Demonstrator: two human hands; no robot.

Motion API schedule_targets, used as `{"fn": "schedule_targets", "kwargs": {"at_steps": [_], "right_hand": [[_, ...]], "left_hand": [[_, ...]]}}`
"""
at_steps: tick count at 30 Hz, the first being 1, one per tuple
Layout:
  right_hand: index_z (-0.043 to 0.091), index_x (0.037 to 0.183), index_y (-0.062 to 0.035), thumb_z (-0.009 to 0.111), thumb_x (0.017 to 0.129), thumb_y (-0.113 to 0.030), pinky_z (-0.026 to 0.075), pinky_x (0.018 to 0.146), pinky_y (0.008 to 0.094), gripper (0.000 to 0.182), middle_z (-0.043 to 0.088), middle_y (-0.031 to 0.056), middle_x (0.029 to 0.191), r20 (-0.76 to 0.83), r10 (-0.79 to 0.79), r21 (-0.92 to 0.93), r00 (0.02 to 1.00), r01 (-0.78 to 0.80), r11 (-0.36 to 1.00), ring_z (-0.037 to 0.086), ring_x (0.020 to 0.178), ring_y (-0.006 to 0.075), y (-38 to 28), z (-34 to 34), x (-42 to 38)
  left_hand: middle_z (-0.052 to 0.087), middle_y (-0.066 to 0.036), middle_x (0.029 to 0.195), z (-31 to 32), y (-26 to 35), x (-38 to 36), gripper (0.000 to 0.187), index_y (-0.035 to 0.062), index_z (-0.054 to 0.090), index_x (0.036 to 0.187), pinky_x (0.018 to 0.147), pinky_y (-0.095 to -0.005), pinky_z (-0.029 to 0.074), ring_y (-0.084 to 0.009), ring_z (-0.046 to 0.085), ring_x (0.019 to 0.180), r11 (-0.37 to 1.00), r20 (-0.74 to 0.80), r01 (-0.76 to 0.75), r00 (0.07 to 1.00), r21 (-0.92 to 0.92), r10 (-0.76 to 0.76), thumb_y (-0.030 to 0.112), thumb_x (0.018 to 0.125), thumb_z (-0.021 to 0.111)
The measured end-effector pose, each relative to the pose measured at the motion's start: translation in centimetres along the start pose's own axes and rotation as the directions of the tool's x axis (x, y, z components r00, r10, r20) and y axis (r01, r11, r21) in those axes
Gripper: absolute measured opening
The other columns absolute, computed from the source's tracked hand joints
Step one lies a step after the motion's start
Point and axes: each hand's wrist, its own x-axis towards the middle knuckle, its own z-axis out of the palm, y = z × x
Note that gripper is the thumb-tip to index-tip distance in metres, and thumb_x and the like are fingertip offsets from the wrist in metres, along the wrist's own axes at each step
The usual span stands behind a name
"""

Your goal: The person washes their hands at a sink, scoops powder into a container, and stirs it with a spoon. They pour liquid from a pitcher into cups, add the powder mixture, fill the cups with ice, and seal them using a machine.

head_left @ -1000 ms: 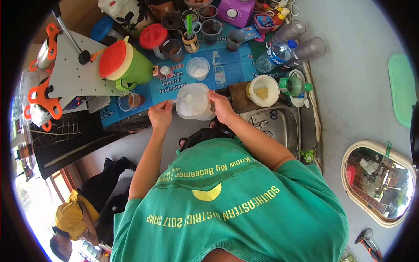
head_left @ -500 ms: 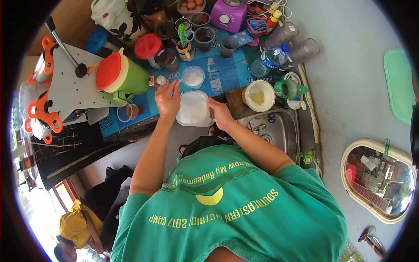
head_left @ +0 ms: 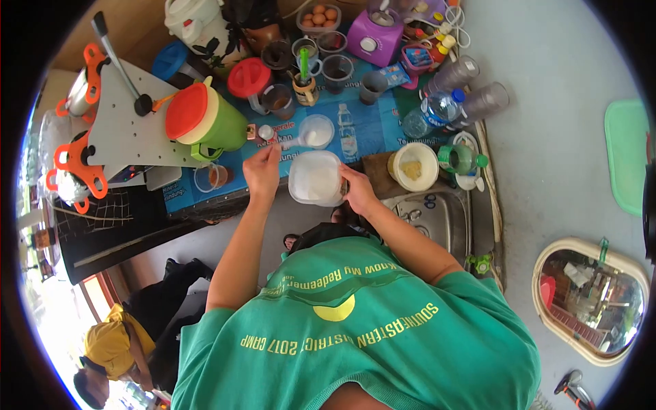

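Observation:
My left hand [head_left: 261, 171] is closed in a pinch around the handle of a pale, translucent spoon [head_left: 291, 143]. The far end of that spoon reaches to a small clear plastic cup [head_left: 328, 139] with white contents, which stands on the blue counter cover. In my right hand [head_left: 359, 191] is a white, translucent plastic tub [head_left: 301, 179], gripped by its right side. It holds something white and hangs in front of the counter edge, close to the small cup. A small white-capped jar [head_left: 266, 133] stands just beyond my left fingertips.
A green pitcher with a red lid [head_left: 225, 133] and a cup-sealing machine [head_left: 126, 123] stand at left. Several cups and a purple blender [head_left: 372, 42] line the back. To the right are a white bucket [head_left: 429, 167], bottles, and a steel sink [head_left: 444, 219]. Another person [head_left: 116, 345] is at lower left.
The tub has shifted slightly toward me relative to the counter, with my right hand still on it. My left hand keeps its pinch on the spoon. The whole view has turned slightly.

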Motion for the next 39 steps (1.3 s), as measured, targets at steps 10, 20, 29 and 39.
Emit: {"fn": "schedule_targets", "kwargs": {"at_steps": [10, 20, 29, 39], "right_hand": [[0.049, 0.147, -0.0067, 0.053, 0.104, -0.029, 0.046, 0.098, 0.0604, 0.049, 0.058, 0.0043, 0.128, 0.195, -0.066, 0.128, 0.979, 0.041, 0.991, 0.056, 0.120, 0.0215, -0.3, 0.6, -1.7], [0.055, 0.140, -0.0064, 0.051, 0.104, -0.029, 0.051, 0.093, 0.0576, 0.043, 0.062, 0.0047, 0.127, 0.190, -0.042, 0.073, 0.981, 0.029, 0.997, 0.058, 0.116, 0.0209, -0.6, 2.7, -3.4], [0.064, 0.122, -0.0077, 0.051, 0.104, -0.040, 0.054, 0.085, 0.0441, 0.039, 0.068, 0.0044, 0.110, 0.232, -0.048, 0.063, 0.972, 0.034, 0.997, 0.064, 0.102, 0.0210, -3.5, 14.5, -10.4], [0.064, 0.131, -0.0009, 0.070, 0.093, -0.008, 0.054, 0.078, 0.0270, 0.039, 0.071, 0.0031, 0.105, 0.709, -0.046, -0.193, 0.704, 0.256, 0.947, 0.064, 0.087, 0.0099, 8.7, 35.3, -15.5]], "left_hand": [[0.070, -0.022, 0.092, -3.0, 0.9, -6.1, 0.040, 0.0013, 0.067, 0.124, 0.083, -0.0451, 0.050, -0.0364, 0.065, 0.082, 0.535, 0.593, -0.675, 0.725, 0.508, 0.351, 0.020, 0.089, 0.070], [0.068, -0.011, 0.099, -15.7, -0.2, 13.4, 0.030, 0.0072, 0.067, 0.110, 0.093, -0.0466, 0.046, -0.0294, 0.064, 0.096, 0.210, 0.097, -0.337, 0.701, 0.918, 0.706, 0.012, 0.081, 0.066], [0.069, -0.008, 0.093, -16.5, 1.3, -10.1, 0.020, 0.0055, 0.070, 0.095, 0.073, -0.0386, 0.054, -0.0253, 0.066, 0.083, 0.350, 0.379, -0.897, 0.434, 0.270, 0.818, 0.008, 0.075, 0.068], [0.065, -0.001, 0.095, -31.9, -4.1, -23.0, 0.031, 0.0084, 0.071, 0.106, 0.079, -0.0383, 0.048, -0.0201, 0.060, 0.088, 0.506, 0.167, -0.536, 0.780, 0.676, 0.603, 0.028, 0.082, 0.075]]}}
